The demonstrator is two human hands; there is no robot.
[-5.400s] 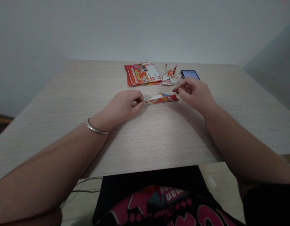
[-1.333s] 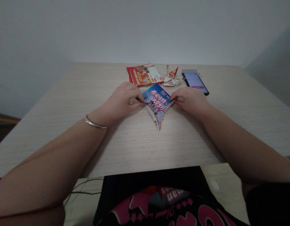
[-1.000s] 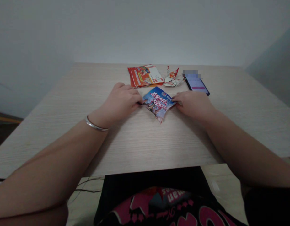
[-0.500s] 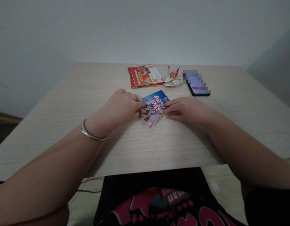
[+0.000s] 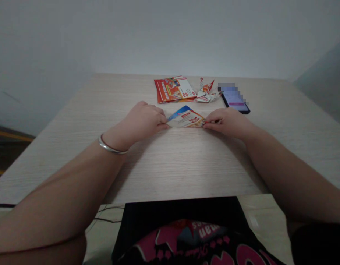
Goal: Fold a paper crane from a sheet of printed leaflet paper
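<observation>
Between my hands lies a printed paper sheet (image 5: 186, 117), folded over so a pale side with red labels faces up and a blue corner shows at its far tip. A straight crease edge runs along its near side. My left hand (image 5: 151, 119) pinches the left corner, thumb against fingers; a silver bangle circles that wrist. At the opposite corner, my right hand (image 5: 223, 121) is closed on the paper, thumb and fingertips together. Both hands rest low over the table.
Behind the sheet lies a stack of orange and white leaflets (image 5: 174, 90). Beside it stands a folded paper figure (image 5: 207, 92), its wing-like points upward. A phone (image 5: 236, 101) with a lit screen lies to the right. The pale wood-grain table (image 5: 170, 165) meets a wall.
The near corner of the paper has gone up and over, covering most of the blue picture side. My hands have moved apart to its two side corners. The view has shifted slightly.
</observation>
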